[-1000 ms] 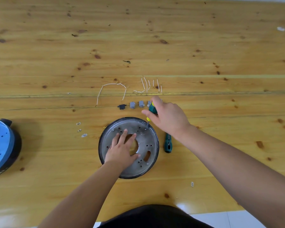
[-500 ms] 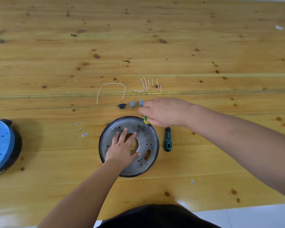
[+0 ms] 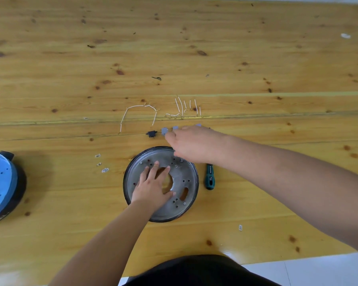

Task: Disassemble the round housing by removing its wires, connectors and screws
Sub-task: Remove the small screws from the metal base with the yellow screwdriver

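Wooden table (image 3: 256, 58): left hand (image 3: 153, 187) flat on round housing (image 3: 186, 180); right hand (image 3: 192, 144) grip unclear; spare screwdriver (image 3: 209, 177) beside.

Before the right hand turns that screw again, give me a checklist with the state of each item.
1. Housing held steady: ok. The left hand lies flat on the round housing, fingers spread beside the centre hole.
2. Tool in the right hand: cannot tell. The hand hides it; only a thin shaft shows below the hand.
3. Tip seated in the screw: cannot tell, too small to see.
4. Spare screwdriver: ok, lies on the table, right of the housing, apart from it.
5. Removed parts out of the way: ok. The wires and the black connector lie beyond the housing.
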{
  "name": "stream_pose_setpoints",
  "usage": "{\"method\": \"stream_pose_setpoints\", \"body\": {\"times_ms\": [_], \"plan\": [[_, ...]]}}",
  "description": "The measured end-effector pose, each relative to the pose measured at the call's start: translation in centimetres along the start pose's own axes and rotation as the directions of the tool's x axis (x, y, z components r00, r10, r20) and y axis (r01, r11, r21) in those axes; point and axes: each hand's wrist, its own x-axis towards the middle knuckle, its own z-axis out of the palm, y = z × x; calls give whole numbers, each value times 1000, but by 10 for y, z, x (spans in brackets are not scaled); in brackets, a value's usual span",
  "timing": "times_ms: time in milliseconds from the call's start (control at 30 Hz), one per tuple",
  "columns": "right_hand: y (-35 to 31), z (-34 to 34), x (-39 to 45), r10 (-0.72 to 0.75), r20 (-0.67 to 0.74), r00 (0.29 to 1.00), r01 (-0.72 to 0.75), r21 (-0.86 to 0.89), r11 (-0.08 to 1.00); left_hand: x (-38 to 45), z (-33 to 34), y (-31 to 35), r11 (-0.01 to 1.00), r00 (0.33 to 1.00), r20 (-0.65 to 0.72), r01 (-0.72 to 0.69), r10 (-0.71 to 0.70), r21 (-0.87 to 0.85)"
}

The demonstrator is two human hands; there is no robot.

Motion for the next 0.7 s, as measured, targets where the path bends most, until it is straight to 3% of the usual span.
{"method": "stream_pose_setpoints", "body": {"times_ms": [67,133,233,333,400,500,567,633,700], "plan": [[7,-7,-6,-98,63,993,98,-3,995,-1,-1,-1,1000,1000,2,-1,1,-3],[13,-13,-9,-75,126,989,65,86,994,-1,0,-1,1000,1000,1,-5,5,-4],[5,-12,-8,121,71,990,-128,118,985,-1,-1,0,1000,1000,3,-5,6,-6],[-1,-8,-1,328,-62,943,-331,-53,942,-1,-1,0,1000,1000,13,2,-2,-10],[3,-7,0,252,-42,967,-253,-25,967,-2,-2,0,1000,1000,13,1,-1,-9],[14,-8,-7,-11,66,998,3,120,993,-2,-2,0,1000,1000,14,1,0,-14],[16,-10,-12,-61,132,989,22,283,959,-2,-1,0,1000,1000,11,-1,1,-15],[10,-5,-10,77,68,995,-89,194,977,-1,0,-1,1000,1000,9,-2,2,-15],[3,-2,-7,301,-59,952,-297,68,952,0,1,-2,1000,1000,9,-2,2,-15]]}}
